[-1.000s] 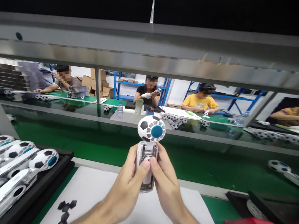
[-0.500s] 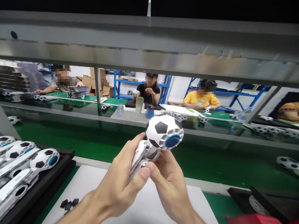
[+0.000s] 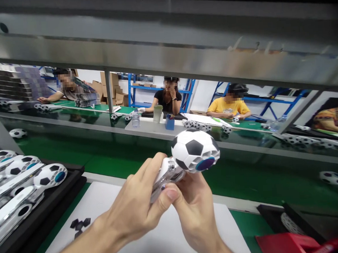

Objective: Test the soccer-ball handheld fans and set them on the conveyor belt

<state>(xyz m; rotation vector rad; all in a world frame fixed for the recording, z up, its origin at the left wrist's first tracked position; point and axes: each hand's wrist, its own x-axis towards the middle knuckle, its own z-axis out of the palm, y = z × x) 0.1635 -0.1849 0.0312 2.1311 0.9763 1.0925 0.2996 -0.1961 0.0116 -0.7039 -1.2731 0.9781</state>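
A small hand-held fan (image 3: 194, 151) with a football-patterned round head and a blue centre cap is held up in front of me, tilted so the head points up and to the right. My left hand (image 3: 139, 205) is closed round its pale handle, thumb pressed on the side. My right hand (image 3: 191, 206) is closed under the handle from the right, just below the head. Both hands hover over a white mat (image 3: 105, 205) on the green bench.
A black tray (image 3: 43, 216) at the left holds several finished fans (image 3: 48, 176). Small black hexagon pieces (image 3: 80, 225) lie on the mat. A red object (image 3: 288, 245) and another black tray sit at lower right. Beyond a green conveyor belt (image 3: 245, 179), other people work at benches.
The fan went from upright with its blue cap facing me to tilted rightward, cap turned down. Both hands rotated with it and rose slightly. The camera view drifted a little.
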